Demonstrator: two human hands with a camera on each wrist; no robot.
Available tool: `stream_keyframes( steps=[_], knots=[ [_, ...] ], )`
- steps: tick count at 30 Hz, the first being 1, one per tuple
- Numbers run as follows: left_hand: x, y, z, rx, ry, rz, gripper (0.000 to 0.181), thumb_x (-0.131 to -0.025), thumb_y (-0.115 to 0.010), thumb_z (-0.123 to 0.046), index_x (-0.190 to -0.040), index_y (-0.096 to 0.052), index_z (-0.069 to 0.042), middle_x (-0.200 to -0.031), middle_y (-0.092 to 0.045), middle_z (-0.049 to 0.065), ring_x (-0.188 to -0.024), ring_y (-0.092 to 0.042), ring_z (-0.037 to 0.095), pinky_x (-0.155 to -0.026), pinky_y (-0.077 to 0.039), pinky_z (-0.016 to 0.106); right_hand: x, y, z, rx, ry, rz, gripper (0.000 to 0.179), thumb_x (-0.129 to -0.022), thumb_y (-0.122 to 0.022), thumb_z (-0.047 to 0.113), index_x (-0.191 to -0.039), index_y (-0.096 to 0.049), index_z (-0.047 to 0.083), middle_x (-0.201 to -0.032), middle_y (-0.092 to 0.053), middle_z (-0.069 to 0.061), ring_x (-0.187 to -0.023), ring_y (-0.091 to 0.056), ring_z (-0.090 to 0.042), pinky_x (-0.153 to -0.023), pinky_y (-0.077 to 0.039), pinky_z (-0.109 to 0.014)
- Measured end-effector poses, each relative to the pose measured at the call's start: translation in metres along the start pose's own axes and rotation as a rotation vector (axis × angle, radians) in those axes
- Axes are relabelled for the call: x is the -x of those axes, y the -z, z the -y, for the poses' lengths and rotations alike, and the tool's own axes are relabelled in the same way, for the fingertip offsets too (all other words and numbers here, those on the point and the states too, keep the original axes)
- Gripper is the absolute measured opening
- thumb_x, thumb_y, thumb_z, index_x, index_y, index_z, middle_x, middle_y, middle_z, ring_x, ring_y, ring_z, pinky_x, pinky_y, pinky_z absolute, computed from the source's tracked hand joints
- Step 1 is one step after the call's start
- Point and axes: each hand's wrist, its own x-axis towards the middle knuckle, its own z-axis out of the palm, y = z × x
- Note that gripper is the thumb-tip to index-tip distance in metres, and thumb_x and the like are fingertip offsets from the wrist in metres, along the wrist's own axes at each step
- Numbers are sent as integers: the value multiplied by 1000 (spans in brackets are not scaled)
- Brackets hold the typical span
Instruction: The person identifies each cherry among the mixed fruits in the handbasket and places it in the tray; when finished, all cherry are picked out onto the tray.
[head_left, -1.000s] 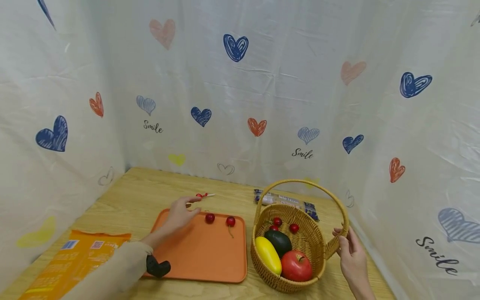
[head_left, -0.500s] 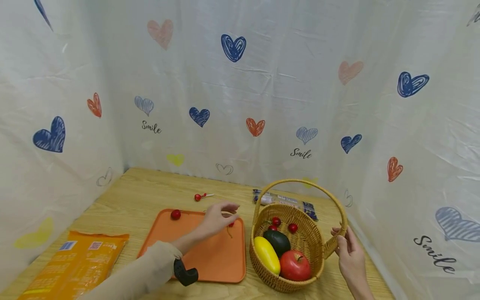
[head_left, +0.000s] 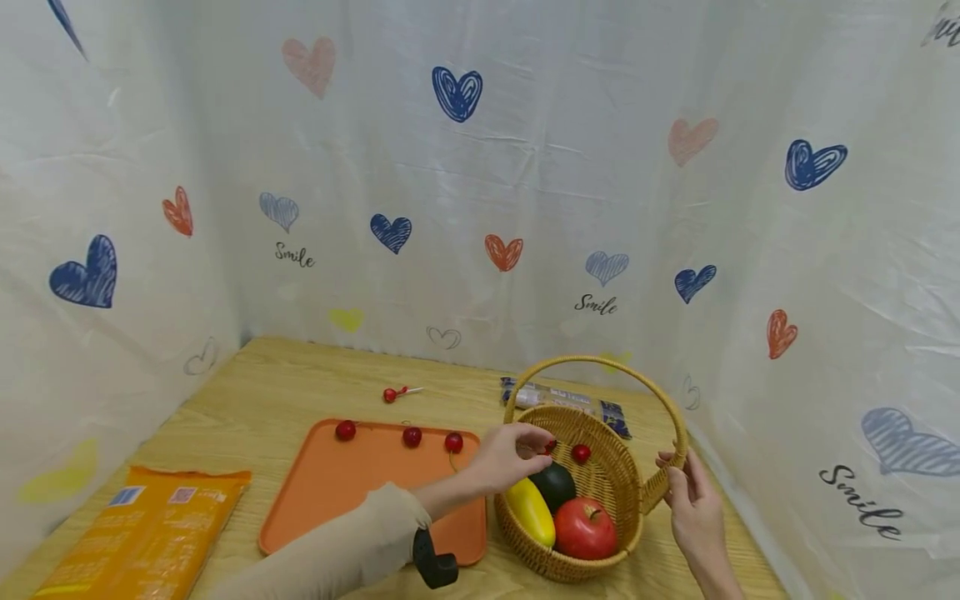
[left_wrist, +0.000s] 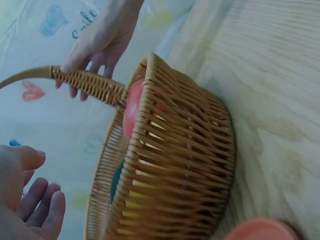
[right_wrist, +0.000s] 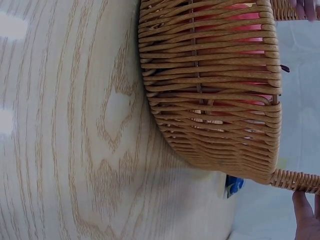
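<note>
My left hand [head_left: 504, 460] hovers over the left side of the wicker basket [head_left: 551, 569]. In the left wrist view its fingers [left_wrist: 54, 212] are loosely bent, apart from the thumb, with nothing between them. Near those fingertips, a cherry [head_left: 551, 447] in the basket is partly hidden; another cherry [head_left: 581, 452] lies to its right. A dark green avocado [head_left: 555, 486], a yellow oblong fruit [head_left: 531, 515] and a red apple [head_left: 586, 530] fill the basket's front. My right hand [head_left: 697, 512] grips the basket's handle [head_left: 660, 485] low on its right side, thumb in front.
An orange tray [head_left: 337, 492] left of the basket bears three cherries [head_left: 412, 437] along its far edge. Behind it lies a red ball on a white stick [head_left: 389, 394]. An orange packet [head_left: 150, 533] is at the left, a blue-ended clear packet [head_left: 562, 398] behind the basket.
My left hand has moved right from the tray's far left to over the basket. A cherry now shows at the tray's far left corner. The right hand keeps its grip.
</note>
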Motion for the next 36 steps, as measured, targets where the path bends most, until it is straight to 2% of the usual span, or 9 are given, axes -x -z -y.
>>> stream_keyframes(
  steps=[4,8,11,20,25,28,32,36],
  knots=[
    [-17,-13,1,-14,13,-23,24,-87,-69,-13,-110,-68,-10,-101,-66,-1,-90,-62,9,-75,-50,20,0,0,-1,18,-8,8,42,-103,-38,18,-141,-36,-1,-109,-54,20,-103,-53,7,-76,-47,-11],
    [-33,-20,5,-33,21,-55,22,-87,-69,-12,-108,-68,-7,-100,-66,4,-87,-61,8,-73,-50,21,0,-1,-1,33,-4,-9,40,-103,-38,18,-139,-40,1,-108,-55,18,-101,-54,5,-76,-48,-13],
    [-40,-24,10,-52,34,-72,20,-87,-68,-11,-107,-68,-6,-98,-66,5,-85,-60,8,-73,-50,23,0,-2,-1,33,-3,-18,39,-103,-39,18,-138,-41,1,-108,-56,16,-101,-55,4,-77,-48,-14],
    [-56,-40,17,-138,192,-132,18,-83,-72,-8,-101,-70,-4,-94,-66,4,-89,-61,18,-74,-51,29,0,-2,-1,39,-1,-8,40,-103,-39,17,-140,-39,3,-111,-57,10,-102,-54,6,-77,-48,-14],
    [-66,-47,18,-198,291,-146,18,-83,-72,-10,-101,-70,-4,-92,-63,5,-85,-59,20,-70,-51,31,-1,-3,-1,22,-12,7,40,-103,-38,18,-141,-38,4,-110,-55,15,-102,-54,6,-78,-48,-14],
    [-71,-49,21,-246,334,-157,19,-83,-72,-10,-101,-70,-3,-90,-63,5,-74,-58,17,-63,-49,29,-1,-4,-1,25,-20,9,40,-103,-38,18,-141,-38,5,-110,-55,17,-102,-54,6,-78,-48,-15],
    [-76,-47,26,-249,397,-152,21,-82,-69,-5,-103,-69,-1,-93,-65,7,-58,-49,12,-52,-42,25,0,-5,-1,35,-22,6,42,-103,-39,19,-142,-38,6,-110,-56,15,-102,-54,6,-77,-48,-15],
    [-79,-44,30,-254,445,-143,24,-82,-67,-2,-106,-69,-1,-102,-66,9,-64,-51,14,-52,-38,25,0,-5,-1,36,-18,5,42,-103,-39,19,-143,-37,6,-111,-55,14,-103,-54,5,-77,-49,-15]
  ],
)
